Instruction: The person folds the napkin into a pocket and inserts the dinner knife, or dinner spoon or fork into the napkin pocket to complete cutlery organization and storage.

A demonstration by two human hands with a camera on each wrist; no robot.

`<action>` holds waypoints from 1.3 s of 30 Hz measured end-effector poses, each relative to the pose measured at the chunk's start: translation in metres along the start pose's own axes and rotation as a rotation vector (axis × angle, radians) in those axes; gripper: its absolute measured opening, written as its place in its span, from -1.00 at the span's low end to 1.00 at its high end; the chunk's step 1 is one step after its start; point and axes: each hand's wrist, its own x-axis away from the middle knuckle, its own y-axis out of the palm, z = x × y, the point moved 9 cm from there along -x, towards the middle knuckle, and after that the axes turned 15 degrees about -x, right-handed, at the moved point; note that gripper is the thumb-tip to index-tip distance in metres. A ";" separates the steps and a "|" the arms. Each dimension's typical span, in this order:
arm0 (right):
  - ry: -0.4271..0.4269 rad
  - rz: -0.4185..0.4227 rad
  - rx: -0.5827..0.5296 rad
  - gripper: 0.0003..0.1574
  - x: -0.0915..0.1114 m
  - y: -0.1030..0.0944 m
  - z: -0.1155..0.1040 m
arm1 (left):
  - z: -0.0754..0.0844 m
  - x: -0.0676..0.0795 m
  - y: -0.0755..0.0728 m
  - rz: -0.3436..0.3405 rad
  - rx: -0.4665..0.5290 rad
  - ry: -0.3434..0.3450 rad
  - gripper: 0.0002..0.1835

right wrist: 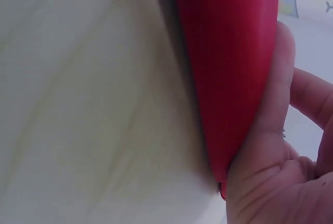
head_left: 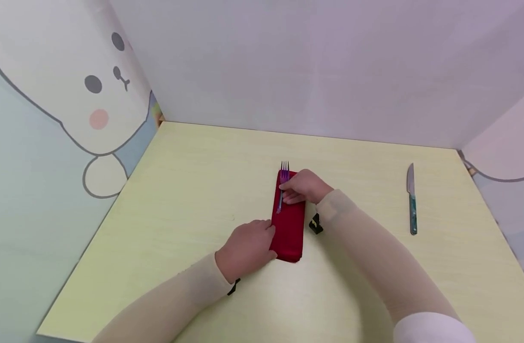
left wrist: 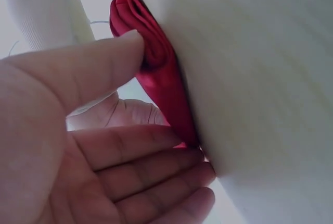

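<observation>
A folded red satin napkin [head_left: 287, 233] lies lengthwise on the table, its rolled layers showing at the near end in the left wrist view. On its far part is a fork [head_left: 285, 172] with a purple-blue sheen, tines pointing away. My right hand [head_left: 304, 186] pinches the fork's neck between thumb and forefinger, the other fingers resting on the napkin. In the right wrist view the cloth [right wrist: 229, 57] hides most of the fork. My left hand [head_left: 249, 247] touches the napkin's left edge with nearly straight fingers, its thumb [left wrist: 119, 57] against the near end.
A table knife [head_left: 411, 200] with a green handle lies apart at the right, blade pointing away. The pale wooden table [head_left: 202, 181] meets a whitish wall [head_left: 309, 71] at the back and printed cartoon panels [head_left: 73, 95] at the sides.
</observation>
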 end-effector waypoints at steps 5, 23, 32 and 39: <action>-0.025 0.014 0.124 -0.73 0.004 0.004 -0.003 | 0.003 0.002 0.000 0.012 -0.038 -0.002 -0.50; -0.036 0.025 0.389 -0.65 0.016 0.013 0.002 | 0.005 0.002 0.000 0.001 -0.070 -0.015 -0.52; -0.015 0.003 0.292 -0.59 0.024 0.017 0.013 | 0.009 0.001 -0.001 0.009 -0.129 0.014 -0.48; -0.028 0.008 0.275 -0.58 0.028 0.018 0.016 | 0.011 0.002 -0.001 0.017 -0.172 0.035 -0.48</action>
